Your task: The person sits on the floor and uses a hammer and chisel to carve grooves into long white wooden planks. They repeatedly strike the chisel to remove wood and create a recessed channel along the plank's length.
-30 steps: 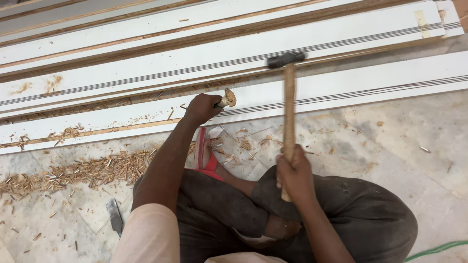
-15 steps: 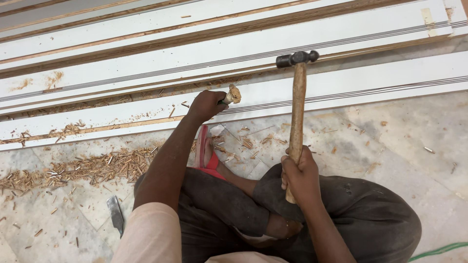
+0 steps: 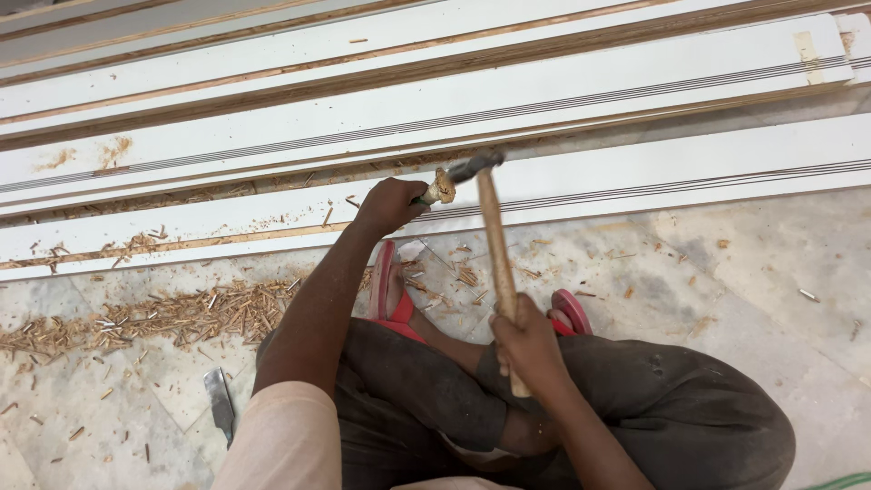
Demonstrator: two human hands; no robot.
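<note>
Head view shows the person squatting on the stone floor [image 3: 753,263] with the left hand [image 3: 390,204] wrapped tight around a wooden-handled chisel [image 3: 438,189], its worn butt end sticking out so it can be struck while the blade bears on the edge of the nearest white grooved board [image 3: 653,186]. The right hand [image 3: 526,345] is clenched low on the handle of a hammer [image 3: 494,240], giving it reach, and the steel head sits right at the chisel's butt. Wood chips [image 3: 181,313] lie scattered just below the board, and a flat metal blade [image 3: 220,404] rests on the floor beside the left knee.

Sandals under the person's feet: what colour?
Red sandals, clearest in the head view.
</note>
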